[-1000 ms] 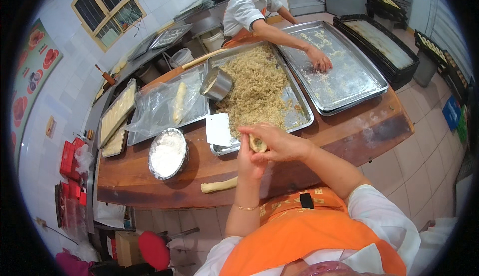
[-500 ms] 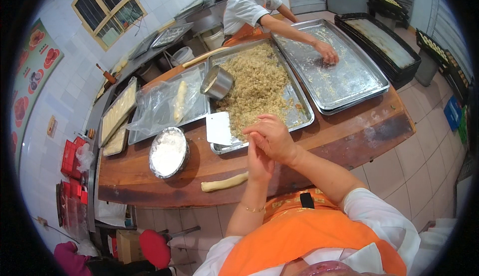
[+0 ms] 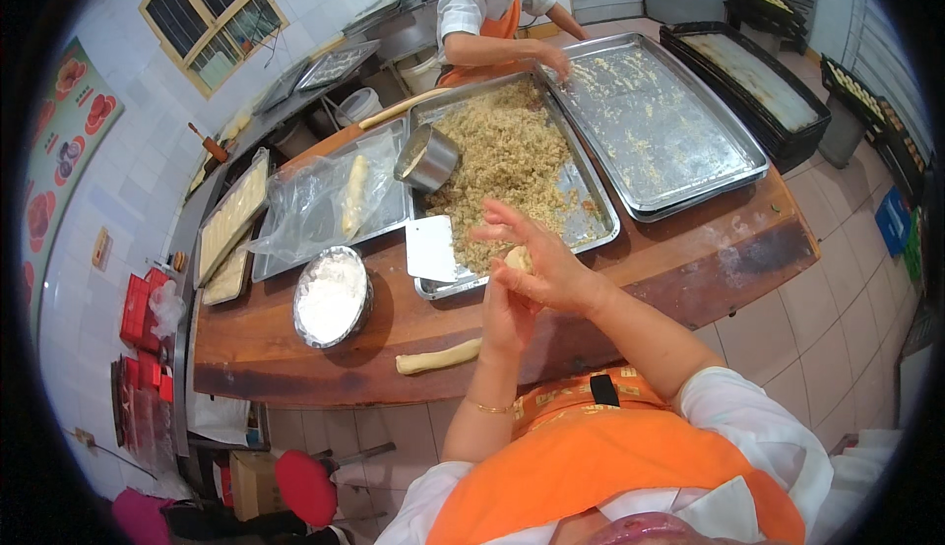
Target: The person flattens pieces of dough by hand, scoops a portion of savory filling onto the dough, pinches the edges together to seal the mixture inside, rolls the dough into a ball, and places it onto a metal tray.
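Observation:
A small pale piece of dough [image 3: 518,258] shows between my hands, just over the near edge of the tray of crumbly filling [image 3: 502,171]. My left hand [image 3: 508,317] cups it from below, its fingers partly hidden. Across it lies my right hand [image 3: 559,274], touching the dough near the thumb, the other fingers raised and apart. A dough roll [image 3: 438,357] rests on the wooden table [image 3: 256,363] by my left wrist. A white scraper [image 3: 430,249] leans at the tray's near left corner. On the filling, a metal pot [image 3: 429,158] lies tilted.
A bowl of flour [image 3: 332,297] stands left of the scraper. Behind it, a plastic-covered tray [image 3: 285,250] carries another dough roll [image 3: 355,195]. A crumb-strewn metal tray [image 3: 679,141] sits at the right. Across the table, a co-worker's hand [image 3: 554,61] is at that tray's corner.
My right hand's fingers have lifted and spread, bringing the dough piece into sight. The co-worker's hand has moved left from the middle of the right tray to its far left corner.

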A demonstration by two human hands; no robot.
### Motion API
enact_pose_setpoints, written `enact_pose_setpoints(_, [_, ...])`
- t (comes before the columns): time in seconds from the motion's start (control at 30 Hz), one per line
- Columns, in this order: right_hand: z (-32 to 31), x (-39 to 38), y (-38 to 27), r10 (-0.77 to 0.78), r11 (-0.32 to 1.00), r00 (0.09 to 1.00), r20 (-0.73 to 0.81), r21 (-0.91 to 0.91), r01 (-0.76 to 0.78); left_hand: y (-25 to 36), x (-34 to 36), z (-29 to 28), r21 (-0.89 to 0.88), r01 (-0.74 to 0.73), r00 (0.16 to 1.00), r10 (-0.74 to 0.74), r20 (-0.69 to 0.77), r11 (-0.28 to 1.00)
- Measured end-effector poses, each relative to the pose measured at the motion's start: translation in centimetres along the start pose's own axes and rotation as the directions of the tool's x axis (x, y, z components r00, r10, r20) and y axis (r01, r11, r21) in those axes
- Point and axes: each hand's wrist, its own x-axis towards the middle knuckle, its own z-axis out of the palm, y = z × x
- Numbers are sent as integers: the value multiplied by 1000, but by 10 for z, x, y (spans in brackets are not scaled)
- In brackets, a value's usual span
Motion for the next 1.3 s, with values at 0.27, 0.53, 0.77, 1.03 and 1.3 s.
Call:
enact_pose_setpoints(0.27, [4, -8, 0, 203, 977, 977, -58, 84, -198, 7, -2, 6, -36, 11, 997, -8, 82, 999])
enact_pose_setpoints(0.53, [3, -22, 25, 90, 996, 966, 244, -15, -89, -1, -2, 9, 41, -36, 998, 38, -51, 999])
enact_pose_setpoints(0.77, [-41, 6, -10, 54, 993, 996, 68, 105, -61, 38, 2, 4, 139, -105, 994, 102, 26, 985])
enact_pose_setpoints(1.03, [-149, 44, -42, 171, 968, 983, 69, 173, -181, 143, 23, 81, 677, -327, 943, 181, 279, 659])
enact_pose_setpoints(1.3, [-193, 70, -8, 256, 962, 967, 7, 93, -255, 142, 91, 108, 693, -231, 970, 106, 218, 683])
